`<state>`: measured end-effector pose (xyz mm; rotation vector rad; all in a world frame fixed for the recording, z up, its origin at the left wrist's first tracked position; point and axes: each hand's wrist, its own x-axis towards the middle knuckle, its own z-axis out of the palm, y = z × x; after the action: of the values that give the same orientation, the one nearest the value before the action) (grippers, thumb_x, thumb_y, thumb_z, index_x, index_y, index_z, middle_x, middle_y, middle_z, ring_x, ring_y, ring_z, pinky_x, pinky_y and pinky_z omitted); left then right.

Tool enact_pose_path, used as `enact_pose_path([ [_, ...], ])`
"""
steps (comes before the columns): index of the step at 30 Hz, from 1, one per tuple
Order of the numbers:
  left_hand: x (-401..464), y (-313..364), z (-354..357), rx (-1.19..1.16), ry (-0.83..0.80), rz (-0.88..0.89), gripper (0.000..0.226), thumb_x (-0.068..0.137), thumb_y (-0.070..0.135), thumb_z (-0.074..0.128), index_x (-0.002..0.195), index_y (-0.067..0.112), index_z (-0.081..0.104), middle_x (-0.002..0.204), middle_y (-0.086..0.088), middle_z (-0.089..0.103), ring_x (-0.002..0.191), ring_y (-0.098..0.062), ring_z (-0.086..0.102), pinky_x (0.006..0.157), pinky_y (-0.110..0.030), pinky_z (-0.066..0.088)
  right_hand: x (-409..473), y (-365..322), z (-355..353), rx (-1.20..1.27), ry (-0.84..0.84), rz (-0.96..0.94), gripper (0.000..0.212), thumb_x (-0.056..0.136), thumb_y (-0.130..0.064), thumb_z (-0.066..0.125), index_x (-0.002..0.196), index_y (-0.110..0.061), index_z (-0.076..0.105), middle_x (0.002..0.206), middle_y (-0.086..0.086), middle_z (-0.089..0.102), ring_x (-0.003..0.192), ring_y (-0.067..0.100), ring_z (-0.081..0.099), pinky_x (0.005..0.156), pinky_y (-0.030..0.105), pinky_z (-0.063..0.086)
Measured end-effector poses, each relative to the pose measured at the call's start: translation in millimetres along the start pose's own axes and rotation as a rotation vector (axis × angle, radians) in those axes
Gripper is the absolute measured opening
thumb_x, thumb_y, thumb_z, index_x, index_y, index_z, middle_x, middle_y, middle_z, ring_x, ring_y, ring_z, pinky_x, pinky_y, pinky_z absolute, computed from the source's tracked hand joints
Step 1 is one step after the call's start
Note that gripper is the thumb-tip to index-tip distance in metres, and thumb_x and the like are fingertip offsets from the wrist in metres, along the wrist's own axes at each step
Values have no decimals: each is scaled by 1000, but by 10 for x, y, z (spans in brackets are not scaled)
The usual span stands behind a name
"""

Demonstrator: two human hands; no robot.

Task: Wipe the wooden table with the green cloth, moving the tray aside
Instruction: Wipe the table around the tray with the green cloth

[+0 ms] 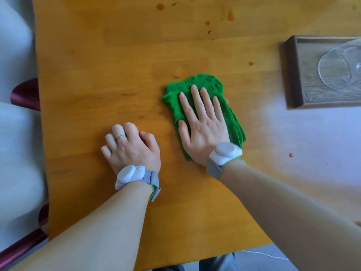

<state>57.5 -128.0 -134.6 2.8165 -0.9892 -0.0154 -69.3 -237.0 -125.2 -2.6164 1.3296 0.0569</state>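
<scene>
I see the wooden table (117,65) bearing the green cloth (203,85) under my right hand (203,126). The tray (293,75) lies right of that hand; brown drops (230,14) lie beyond it.

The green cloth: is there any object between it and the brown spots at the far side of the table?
Nothing visible. Bare wood lies between the green cloth and the brown spots. The tray stands off to the right.

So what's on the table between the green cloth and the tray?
Head view: between the green cloth and the tray lies bare table, with one small brown spill drop.
</scene>
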Motion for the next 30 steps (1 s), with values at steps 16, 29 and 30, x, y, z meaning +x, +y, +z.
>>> enact_pose_path([
  [16, 6, -11, 6, 13, -7, -10, 16, 94, 28, 44, 88, 14, 47, 94, -11, 47, 88, -34, 46, 75, -47, 35, 96, 254, -65, -23, -10, -113, 65, 104, -46, 34, 166, -29, 22, 174, 4, 16, 161, 26, 11, 131, 48, 9],
  [29, 9, -4, -20, 18, -36, -10, 18, 95, 29, 41, 90, 13, 46, 98, -12, 47, 91, -34, 46, 77, -48, 35, -812, 75, 27, 0, -72, 5, 66, 106, -45, 32, 167, -25, 17, 175, 6, 8, 162, 26, 3, 131, 50, 7],
  [30, 13, -3, -21, 19, -41, -11, 18, 96, 30, 41, 90, 13, 46, 98, -12, 47, 91, -34, 46, 77, -48, 35, -906, 80, 34, 0, -81, 4, 66, 105, -45, 32, 167, -26, 18, 175, 5, 9, 162, 26, 4, 131, 50, 8],
])
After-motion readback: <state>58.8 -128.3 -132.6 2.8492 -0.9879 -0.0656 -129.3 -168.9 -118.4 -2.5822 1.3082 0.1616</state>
